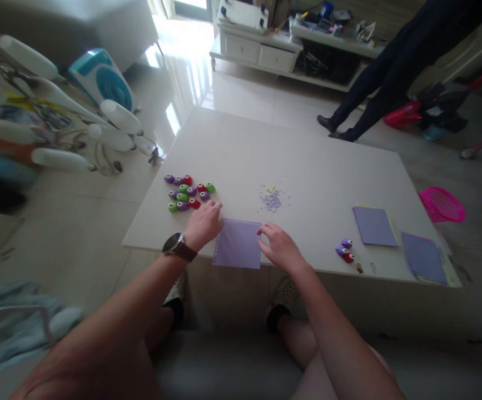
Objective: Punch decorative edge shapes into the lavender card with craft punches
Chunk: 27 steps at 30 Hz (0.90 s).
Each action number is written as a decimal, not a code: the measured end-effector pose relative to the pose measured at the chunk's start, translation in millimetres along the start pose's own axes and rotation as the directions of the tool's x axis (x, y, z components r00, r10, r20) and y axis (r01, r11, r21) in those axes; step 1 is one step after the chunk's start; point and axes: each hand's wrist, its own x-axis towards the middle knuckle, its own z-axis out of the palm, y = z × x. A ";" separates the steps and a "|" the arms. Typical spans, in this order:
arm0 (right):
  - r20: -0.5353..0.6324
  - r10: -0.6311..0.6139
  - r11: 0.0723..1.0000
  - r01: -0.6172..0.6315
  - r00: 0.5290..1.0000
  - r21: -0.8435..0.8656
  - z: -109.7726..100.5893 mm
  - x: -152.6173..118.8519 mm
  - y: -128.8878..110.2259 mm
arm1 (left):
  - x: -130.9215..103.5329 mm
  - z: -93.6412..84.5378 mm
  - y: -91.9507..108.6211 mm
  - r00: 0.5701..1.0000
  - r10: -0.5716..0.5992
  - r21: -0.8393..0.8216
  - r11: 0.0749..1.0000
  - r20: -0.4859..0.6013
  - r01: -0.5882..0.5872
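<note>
A purple sheet of paper [239, 244] lies at the table's near edge and overhangs it a little, with small punched holes along its top and left sides. My left hand [207, 222] is at its upper left corner, fingers curled. At the upper right corner is my right hand [280, 245], thumb and fingers bent around the sheet's edge. Several red, green and purple craft punches [182, 197] stand just beyond my left hand. Past the sheet lies a scatter of tiny purple and yellow paper pieces [271, 199].
On the white table [307, 166], a purple paper stack [374, 226], another stack [424, 258] and several punches [344, 250] lie to the right. A pink basket [443, 204] is beyond the right edge. A person [382, 72] stands past the far side.
</note>
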 end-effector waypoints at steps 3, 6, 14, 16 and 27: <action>-0.039 0.110 0.991 -0.113 0.993 -0.075 -7.2 -0.9 11.6 | -3.1 4.3 9.9 0.997 0.075 -0.016 0.997 0.027 -0.075; -0.119 0.317 0.932 -0.332 0.941 -0.146 -22.2 -5.5 32.9 | -4.9 12.9 18.5 0.982 0.181 -0.065 0.982 0.054 -0.177; -0.176 0.785 0.548 -0.798 0.594 -0.253 -71.1 -32.1 96.5 | -7.3 29.9 29.3 0.922 0.372 -0.138 0.924 0.104 -0.357; -0.142 0.832 0.488 -0.830 0.536 -0.271 -76.5 -37.7 107.8 | -7.5 29.8 29.3 0.919 0.380 -0.149 0.920 0.108 -0.363; 0.024 0.802 0.571 -0.756 0.596 -0.319 -75.7 -29.3 115.0 | -5.5 29.9 26.8 0.910 0.385 -0.158 0.919 0.152 -0.362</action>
